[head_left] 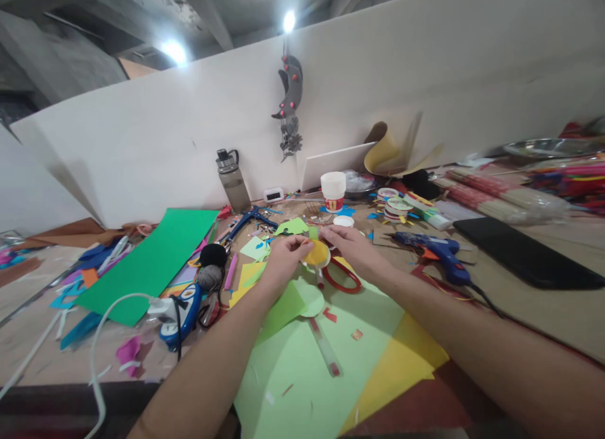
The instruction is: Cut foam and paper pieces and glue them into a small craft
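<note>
Between my fingertips is a small yellow paper disc with a pale rim. My left hand pinches its upper left edge, and my right hand grips the upper right edge. Just under my right hand lie scissors with red handles, their blades mostly hidden. A pale green paper circle rests below the disc. The clear pen with red ends lies partly beneath that circle. Light green paper spreads under all of this, over yellow paper.
Left are a green sheet, a blue-and-white power strip, dark yarn balls and a bottle. Behind my hands stand paper cups. A blue glue gun and a black phone-like slab lie right.
</note>
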`<control>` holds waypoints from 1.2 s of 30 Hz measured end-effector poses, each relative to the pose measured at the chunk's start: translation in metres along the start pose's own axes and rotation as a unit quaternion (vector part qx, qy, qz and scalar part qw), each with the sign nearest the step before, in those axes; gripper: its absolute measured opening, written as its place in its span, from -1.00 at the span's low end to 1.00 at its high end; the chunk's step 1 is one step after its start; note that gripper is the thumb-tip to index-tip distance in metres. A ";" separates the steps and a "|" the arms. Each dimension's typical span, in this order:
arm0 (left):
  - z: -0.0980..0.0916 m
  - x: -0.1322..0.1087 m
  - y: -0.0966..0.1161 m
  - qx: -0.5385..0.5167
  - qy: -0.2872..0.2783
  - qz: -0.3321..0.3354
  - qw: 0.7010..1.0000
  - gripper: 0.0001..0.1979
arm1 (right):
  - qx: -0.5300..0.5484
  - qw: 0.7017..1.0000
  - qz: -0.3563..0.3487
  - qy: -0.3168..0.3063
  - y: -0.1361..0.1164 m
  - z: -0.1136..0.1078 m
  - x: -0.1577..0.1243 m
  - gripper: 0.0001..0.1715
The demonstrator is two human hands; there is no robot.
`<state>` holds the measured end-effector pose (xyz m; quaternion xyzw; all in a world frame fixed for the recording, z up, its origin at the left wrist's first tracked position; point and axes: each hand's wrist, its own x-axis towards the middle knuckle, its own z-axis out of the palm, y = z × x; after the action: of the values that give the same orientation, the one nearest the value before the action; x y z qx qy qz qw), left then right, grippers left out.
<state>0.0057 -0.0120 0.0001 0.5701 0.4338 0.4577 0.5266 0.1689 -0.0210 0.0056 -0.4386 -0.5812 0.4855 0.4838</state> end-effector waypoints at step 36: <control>-0.015 -0.005 0.012 0.124 -0.007 0.153 0.980 -0.84 | -0.250 0.950 -0.179 0.050 -0.013 0.000 -0.014 -0.85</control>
<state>-0.0101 -0.0144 0.0118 0.6935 0.3913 0.4718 0.3787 0.1700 -0.0364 0.0166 -0.4579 -0.7280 0.2079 0.4660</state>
